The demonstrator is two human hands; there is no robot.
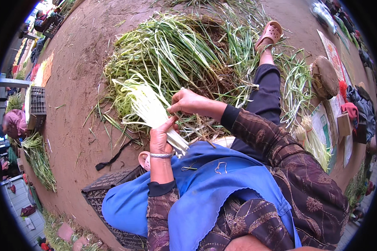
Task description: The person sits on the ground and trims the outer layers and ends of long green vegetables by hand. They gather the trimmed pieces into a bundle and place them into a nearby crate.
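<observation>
My left hand (162, 136) is closed around a bundle of pale, peeled leafy stalks (152, 106), which look like young garlic or leeks. Their white ends stick out below the fist, and the leaves spread up and to the left. Just above it, my right hand (188, 102) pinches a single stalk (196, 133) between thumb and fingers; its brownish lower end hangs over the blue apron (204, 163). Beyond both hands lies a large heap of unpeeled green stalks (163, 47), with muddy roots at its right side (223, 72).
Loose leaves (297, 78) litter the brown ground around my outstretched leg. Tied pale bundles (314, 144) lie at right near a round stump-like block (325, 77). A black plastic crate (113, 188) is beside my left knee. Another person (15, 124) sits at far left by a crate (37, 100).
</observation>
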